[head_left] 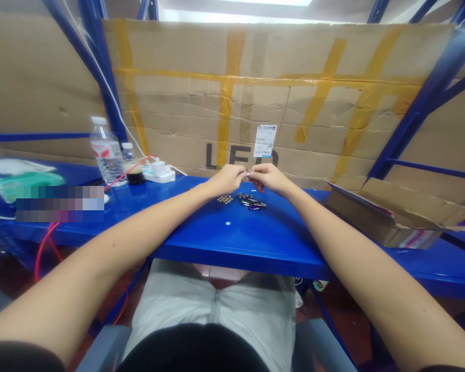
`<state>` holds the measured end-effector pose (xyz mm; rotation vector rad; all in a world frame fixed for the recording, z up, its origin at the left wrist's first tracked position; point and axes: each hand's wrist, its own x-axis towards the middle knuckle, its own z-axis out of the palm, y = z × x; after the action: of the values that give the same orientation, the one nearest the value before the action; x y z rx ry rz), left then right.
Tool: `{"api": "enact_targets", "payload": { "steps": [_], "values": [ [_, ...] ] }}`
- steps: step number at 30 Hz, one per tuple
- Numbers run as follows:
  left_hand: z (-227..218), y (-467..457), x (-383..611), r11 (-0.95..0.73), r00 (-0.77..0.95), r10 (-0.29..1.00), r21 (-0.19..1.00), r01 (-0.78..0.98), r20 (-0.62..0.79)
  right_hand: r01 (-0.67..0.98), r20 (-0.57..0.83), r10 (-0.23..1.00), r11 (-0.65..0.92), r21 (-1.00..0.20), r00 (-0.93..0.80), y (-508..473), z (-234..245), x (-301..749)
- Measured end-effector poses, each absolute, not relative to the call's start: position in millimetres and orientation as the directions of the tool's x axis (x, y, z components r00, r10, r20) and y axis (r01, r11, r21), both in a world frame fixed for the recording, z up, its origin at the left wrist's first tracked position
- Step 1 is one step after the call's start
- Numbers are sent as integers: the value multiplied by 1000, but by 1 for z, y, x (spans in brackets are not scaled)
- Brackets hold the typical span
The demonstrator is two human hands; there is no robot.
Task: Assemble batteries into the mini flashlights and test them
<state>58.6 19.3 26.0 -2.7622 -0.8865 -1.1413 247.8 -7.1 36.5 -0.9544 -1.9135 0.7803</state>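
Both hands meet above the blue table (232, 240). My left hand (229, 178) is closed, its fingertips pinching one side of a small silvery piece (248, 174) too tiny to identify. On the other side, my right hand (269, 178) pinches the same piece between thumb and fingers. Below the left hand lies a cluster of small round brassy metal parts (225, 199). Just right of it, under the right hand, is a heap of slim shiny coloured metal pieces (252, 203), some dark, green or purple. Their exact kind cannot be made out.
An open cardboard box (380, 212) stands at the right. To the left are a clear water bottle (107, 155), a smaller bottle with dark liquid (134, 168), a white power strip (160, 173) and a red cable (42, 248). A large taped cardboard sheet (178, 113) rises behind.
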Motion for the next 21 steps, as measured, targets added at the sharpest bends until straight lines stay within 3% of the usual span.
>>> {"api": "enact_targets", "payload": {
  "steps": [4,11,21],
  "values": [
    [26,22,58,-856,600,446,120,503,664,263,389,849,491,-831,-358,-7,34,248],
    [21,23,57,-877,600,363,43,479,713,71,243,900,286,-955,-363,-8,32,243],
    [22,22,56,-878,617,315,-26,478,721,-5,143,919,151,-988,-367,-13,38,238]
  ]
}}
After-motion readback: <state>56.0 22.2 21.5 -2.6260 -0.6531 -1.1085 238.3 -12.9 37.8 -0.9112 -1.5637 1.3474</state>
